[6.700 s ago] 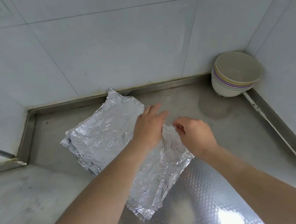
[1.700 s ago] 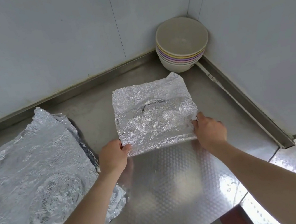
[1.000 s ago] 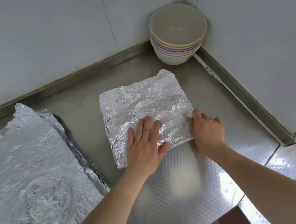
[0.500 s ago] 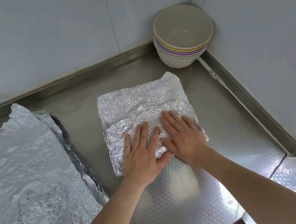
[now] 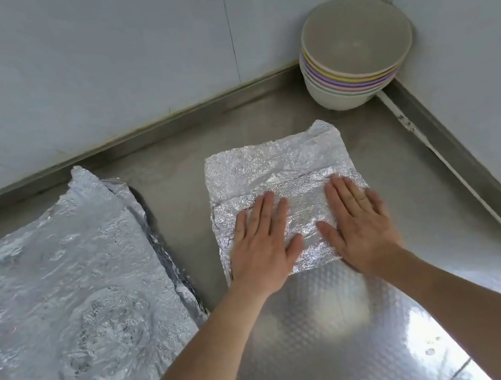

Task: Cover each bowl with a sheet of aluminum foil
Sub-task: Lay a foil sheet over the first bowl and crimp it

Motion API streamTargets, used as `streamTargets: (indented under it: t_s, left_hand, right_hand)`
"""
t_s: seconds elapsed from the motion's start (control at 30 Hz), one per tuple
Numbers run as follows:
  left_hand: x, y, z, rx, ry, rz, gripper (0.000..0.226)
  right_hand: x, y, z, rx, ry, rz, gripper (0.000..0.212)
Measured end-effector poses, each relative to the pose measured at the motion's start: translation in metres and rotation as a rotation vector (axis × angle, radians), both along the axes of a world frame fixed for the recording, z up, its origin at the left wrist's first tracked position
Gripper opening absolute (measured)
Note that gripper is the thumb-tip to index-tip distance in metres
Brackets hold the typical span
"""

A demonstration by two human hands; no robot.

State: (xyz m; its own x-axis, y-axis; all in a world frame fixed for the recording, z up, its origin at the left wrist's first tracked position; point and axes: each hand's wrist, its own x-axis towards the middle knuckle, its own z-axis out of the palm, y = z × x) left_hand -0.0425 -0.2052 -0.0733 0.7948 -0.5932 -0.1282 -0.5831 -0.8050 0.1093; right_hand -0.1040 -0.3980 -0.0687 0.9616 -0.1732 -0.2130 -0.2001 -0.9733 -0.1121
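**Both palms flat on one foil sheet; bowls stacked in the far right corner**

- Left hand (image 5: 261, 247): palm down, fingers straight and slightly spread, pressing the near-left part of the foil sheet (image 5: 271, 166). It grips nothing, only flat contact.
- Right hand (image 5: 359, 225): the same pose on the near-right part of the sheet, fingers straight and pointing away, thumb angled in toward the left hand. It holds nothing either.
- The hands are side by side and apart, with a strip of crinkled foil showing between the thumbs.
- The sheet is roughly rectangular and lies flat on the steel counter (image 5: 168, 176). A crease or fold line runs left to right just beyond the fingertips. The near edge of the sheet sits where the plain steel meets an embossed, shiny panel (image 5: 332, 341).
- The stack of bowls (image 5: 352, 55) stands in the far right corner where the two walls meet, well apart from the sheet. The bowls are nested with coloured rims showing (yellow, purple, pink), and the top bowl's inside is open to view.
- A larger foil pile (image 5: 61, 285) lies on the left, several crumpled layers spread flat, with a gap of bare counter between it and the sheet.
- White tiled wall (image 5: 92, 67) runs along the far side and the right.
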Motion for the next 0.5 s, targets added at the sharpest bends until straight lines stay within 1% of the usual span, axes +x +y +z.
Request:
streamTargets:
  t_s: [0.13,0.2,0.27,0.3,0.37,0.43,0.5]
  left_hand:
    - [-0.002,0.0,0.0,0.005,-0.003,0.004,0.068]
    - [-0.006,0.002,-0.001,-0.003,-0.006,0.01,0.068]
    - [-0.012,0.002,-0.001,-0.011,-0.003,0.021,0.068]
    - [-0.016,0.001,0.0,-0.013,0.003,0.027,0.068]
    - [-0.024,-0.001,0.005,-0.007,0.012,0.042,0.069]
    - [-0.024,-0.004,0.013,-0.027,0.011,0.083,0.065]
    - [-0.013,-0.01,0.022,-0.081,-0.032,0.094,0.057]
  right_hand:
    - [0.0,-0.001,0.005,-0.02,0.017,0.017,0.075]
    - [0.003,0.001,0.014,-0.034,-0.059,0.015,0.071]
    - [0.015,0.008,0.022,-0.026,-0.168,0.044,0.059]
    - [0.022,0.011,0.022,-0.014,-0.216,0.068,0.057]
    - [0.035,0.018,0.019,0.032,-0.172,0.121,0.063]
    - [0.041,0.019,0.009,0.056,-0.071,0.13,0.069]
    - [0.041,0.017,0.003,0.06,-0.03,0.12,0.067]
